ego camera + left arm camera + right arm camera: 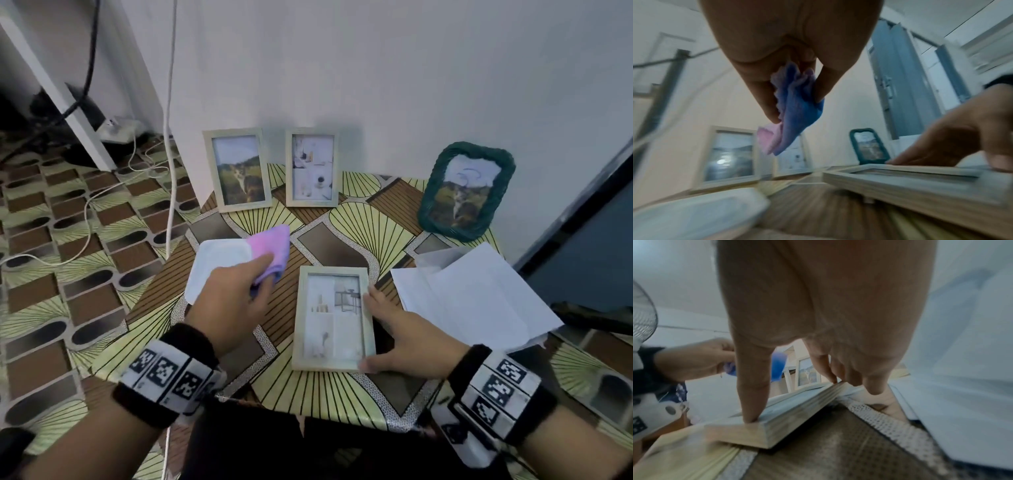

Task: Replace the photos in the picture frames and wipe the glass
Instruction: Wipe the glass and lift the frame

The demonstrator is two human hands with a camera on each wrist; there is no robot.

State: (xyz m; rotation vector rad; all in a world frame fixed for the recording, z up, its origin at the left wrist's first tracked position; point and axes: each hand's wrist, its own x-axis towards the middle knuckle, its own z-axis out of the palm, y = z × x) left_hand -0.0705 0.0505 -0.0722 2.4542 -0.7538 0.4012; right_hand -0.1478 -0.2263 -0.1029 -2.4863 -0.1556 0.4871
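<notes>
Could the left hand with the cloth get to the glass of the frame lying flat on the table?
Probably yes. The left hand grips the cloth just beside the flat frame, and nothing lies between them. The right hand touches only the frame's right edge, leaving the glass uncovered.

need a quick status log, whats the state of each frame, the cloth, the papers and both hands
flat frame: lying glass up, photo inside
two wooden frames: standing against wall, photos inside
green frame: leaning on wall
cloth: bunched, lifted
papers: loose pile
left hand: pinches cloth
right hand: steadies flat frame's edge
</notes>
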